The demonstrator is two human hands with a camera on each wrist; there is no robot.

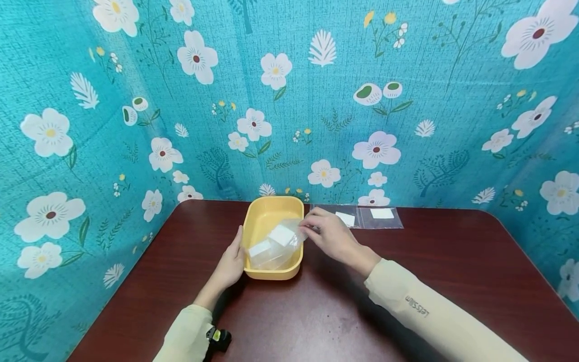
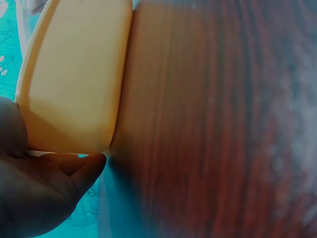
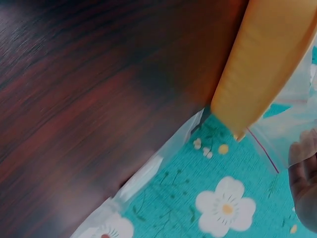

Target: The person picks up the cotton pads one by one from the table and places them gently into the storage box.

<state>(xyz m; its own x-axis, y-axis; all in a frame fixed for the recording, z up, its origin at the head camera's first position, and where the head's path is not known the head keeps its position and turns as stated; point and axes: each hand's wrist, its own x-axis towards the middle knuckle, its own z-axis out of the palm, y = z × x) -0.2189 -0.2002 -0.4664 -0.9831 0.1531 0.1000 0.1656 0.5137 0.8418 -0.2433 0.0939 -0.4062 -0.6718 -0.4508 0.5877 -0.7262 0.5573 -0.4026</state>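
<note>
A yellow rectangular tub [image 1: 273, 274] stands near the back of the table. My left hand [image 1: 230, 262] holds its left side; in the left wrist view, thumb and fingers lie against the tub [image 2: 79, 79]. Clear plastic bags with white labels [image 1: 271, 256] lie inside, overlapping, so how many cannot be told. At the tub's right rim, my right hand [image 1: 332, 235] pinches the edge of a clear bag [image 1: 295, 235] between thumb and fingers. The right wrist view shows that zip bag [image 3: 277, 131] with a red line, beside the fingers of my right hand [image 3: 304, 183].
Two flat clear zip bags [image 1: 365, 220] with white labels lie at the table's back edge, right of the tub. The dark red wooden table [image 1: 429, 251] meets a blue flowered curtain [image 1: 289, 125] behind and at the sides.
</note>
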